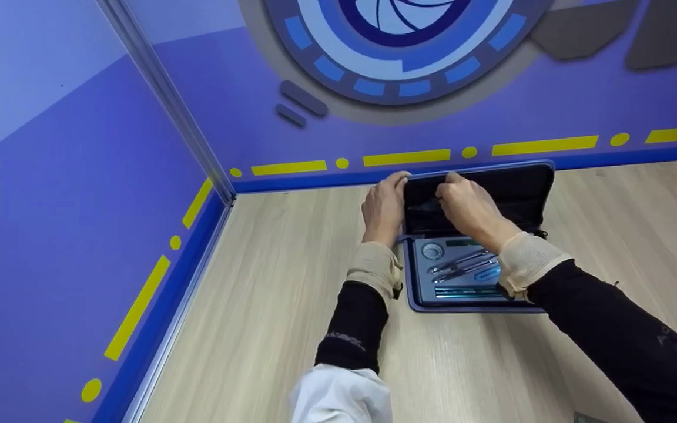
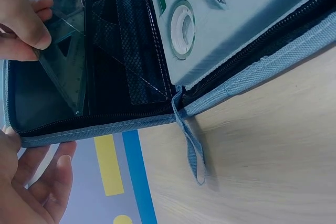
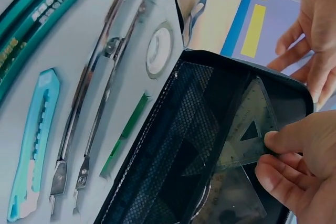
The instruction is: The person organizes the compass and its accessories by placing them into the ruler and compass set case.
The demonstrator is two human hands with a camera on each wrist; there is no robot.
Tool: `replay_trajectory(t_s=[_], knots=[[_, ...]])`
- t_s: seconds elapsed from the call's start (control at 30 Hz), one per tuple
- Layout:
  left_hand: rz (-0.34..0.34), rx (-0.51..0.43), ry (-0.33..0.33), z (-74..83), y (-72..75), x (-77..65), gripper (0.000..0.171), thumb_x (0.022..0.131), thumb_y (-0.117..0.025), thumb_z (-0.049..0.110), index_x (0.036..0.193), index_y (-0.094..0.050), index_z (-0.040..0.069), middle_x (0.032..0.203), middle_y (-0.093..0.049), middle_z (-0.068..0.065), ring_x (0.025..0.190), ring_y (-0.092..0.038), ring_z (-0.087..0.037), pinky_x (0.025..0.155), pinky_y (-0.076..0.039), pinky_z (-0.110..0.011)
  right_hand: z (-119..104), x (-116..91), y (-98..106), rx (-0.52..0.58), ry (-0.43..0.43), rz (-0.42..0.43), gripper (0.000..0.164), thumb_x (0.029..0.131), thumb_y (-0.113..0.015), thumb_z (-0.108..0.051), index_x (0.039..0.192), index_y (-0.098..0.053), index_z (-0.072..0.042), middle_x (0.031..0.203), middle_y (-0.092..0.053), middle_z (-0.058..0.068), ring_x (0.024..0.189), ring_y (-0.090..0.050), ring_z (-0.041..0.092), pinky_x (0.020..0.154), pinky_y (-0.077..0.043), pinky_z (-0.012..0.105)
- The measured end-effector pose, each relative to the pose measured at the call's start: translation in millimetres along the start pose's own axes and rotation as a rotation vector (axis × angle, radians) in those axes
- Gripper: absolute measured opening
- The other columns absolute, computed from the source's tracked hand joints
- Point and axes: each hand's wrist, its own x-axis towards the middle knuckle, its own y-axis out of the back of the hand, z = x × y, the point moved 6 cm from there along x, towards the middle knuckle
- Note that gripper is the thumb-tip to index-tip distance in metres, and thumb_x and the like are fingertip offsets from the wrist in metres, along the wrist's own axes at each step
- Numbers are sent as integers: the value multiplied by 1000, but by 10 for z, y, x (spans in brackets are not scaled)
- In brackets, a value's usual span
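A zip-up case of drawing instruments [image 1: 412, 288] lies open, its lid [image 1: 515, 188] raised at the back. My left hand [image 1: 384, 205] grips the lid's left edge at the upper corner. Between thumb and fingers, my right hand [image 1: 468, 205] pinches a clear set square [image 3: 239, 148] with a triangular cutout. The set square's lower part lies at the lid's dark pocket [image 2: 105, 85]; whether it is inside the pocket is hard to tell. Another clear measuring piece [image 3: 236, 195] sits beside it, partly hidden.
In the case's grey tray are a round white tape roll [image 3: 159, 51], a metal compass [image 3: 79, 114], a turquoise utility knife [image 3: 35, 140], green pencils [image 3: 39, 22] and a thin green strip [image 3: 123, 137]. A fabric loop [image 2: 191, 148] hangs near the hinge. The blue wall [image 1: 303, 179] stands close behind.
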Motion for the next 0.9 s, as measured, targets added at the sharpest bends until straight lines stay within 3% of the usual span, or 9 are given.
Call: replay_trajectory(t_s=[0.5, 0.73, 0.9], knots=[[-9, 11, -6, 43, -17, -27, 28, 108, -50, 36, 124, -73, 34, 119, -76, 8, 96, -73, -19, 73, -57, -37, -1, -47, -42, -27, 52, 7, 17, 95, -60, 9, 98, -77, 7, 90, -65, 22, 80, -71, 42, 71, -60, 50], [-9, 0, -14, 52, -17, -34, 29, 108, -49, 36, 125, -72, 33, 115, -77, 6, 83, -71, -19, 65, -54, -34, -54, -51, -32, -25, 65, -4, 18, 96, -58, 8, 104, -75, 9, 96, -67, 23, 85, -72, 41, 73, -61, 48], [-7, -2, -11, 54, -30, -33, 29, 108, -50, 36, 125, -73, 33, 116, -77, 6, 85, -71, -18, 65, -53, -33, -21, -67, -44, -42, 53, -10, 20, 94, -57, 11, 103, -75, 9, 98, -70, 24, 89, -71, 42, 77, -60, 49]])
